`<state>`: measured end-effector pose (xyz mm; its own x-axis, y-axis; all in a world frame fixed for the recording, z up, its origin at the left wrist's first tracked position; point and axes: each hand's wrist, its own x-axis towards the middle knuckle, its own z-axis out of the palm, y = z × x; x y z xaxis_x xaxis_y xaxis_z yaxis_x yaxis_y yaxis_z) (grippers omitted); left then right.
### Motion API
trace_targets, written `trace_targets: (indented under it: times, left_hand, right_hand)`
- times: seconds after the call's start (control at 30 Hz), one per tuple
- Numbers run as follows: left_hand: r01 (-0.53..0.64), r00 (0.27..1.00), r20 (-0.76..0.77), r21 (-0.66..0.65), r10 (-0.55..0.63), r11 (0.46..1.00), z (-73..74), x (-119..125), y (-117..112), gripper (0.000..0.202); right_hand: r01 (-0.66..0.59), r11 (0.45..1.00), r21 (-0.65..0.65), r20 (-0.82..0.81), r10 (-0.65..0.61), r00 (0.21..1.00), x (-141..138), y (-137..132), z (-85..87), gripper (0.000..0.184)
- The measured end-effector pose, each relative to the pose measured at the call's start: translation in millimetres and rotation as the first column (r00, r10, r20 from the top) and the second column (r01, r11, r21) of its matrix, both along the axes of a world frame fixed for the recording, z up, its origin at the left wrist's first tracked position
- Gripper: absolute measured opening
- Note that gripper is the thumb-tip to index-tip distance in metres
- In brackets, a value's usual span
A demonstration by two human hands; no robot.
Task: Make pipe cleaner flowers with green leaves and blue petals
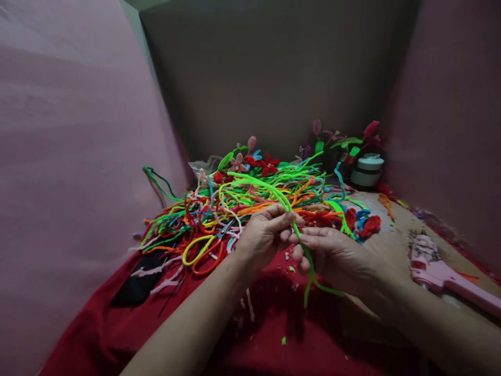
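Bright green pipe cleaners [279,195] run through both of my hands, close together at the middle of the view. My left hand [263,231] pinches them between thumb and fingers, and their upper ends arch away to the left over the pile. Just below, my right hand [331,250] grips the same pipe cleaners with its fingertips. Two loose green ends hang under it, spread apart. Scissors [199,249] with yellow and orange handles lie left of my left hand, partly covered by pipe cleaners.
A large heap of coloured pipe cleaners [250,196] spreads behind my hands, with fuzzy flowers [268,165] at its back. A pink glue gun [438,277] lies at right. A lidded pale container [367,170] stands at back right. A black phone-like slab [135,284] rests on red cloth [97,324].
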<state>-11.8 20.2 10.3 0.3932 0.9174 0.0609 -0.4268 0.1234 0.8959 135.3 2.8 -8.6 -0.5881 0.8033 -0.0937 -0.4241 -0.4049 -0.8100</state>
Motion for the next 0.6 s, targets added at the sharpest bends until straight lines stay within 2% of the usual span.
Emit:
trace_targets:
  times: [0.23, 0.4, 0.6]
  left_hand:
    - [0.005, 0.999, 0.037, -0.015, -0.004, 1.000, 3.2, -2.4, -0.7, 0.017]
    - [-0.087, 0.994, 0.065, 0.024, 0.086, 0.996, 10.6, -12.3, 5.5, 0.014]
    - [-0.241, 0.956, 0.176, 0.012, 0.235, 0.971, 14.7, -31.2, 22.0, 0.009]
  right_hand:
    - [-0.046, 0.998, -0.035, 0.145, 0.051, 0.988, -3.0, -2.9, -3.8, 0.013]
    - [-0.134, 0.989, -0.056, 0.207, 0.143, 0.968, -4.2, -4.8, -9.9, 0.015]
    - [-0.161, 0.987, -0.024, 0.180, 0.163, 0.970, -5.7, -7.8, -11.8, 0.017]
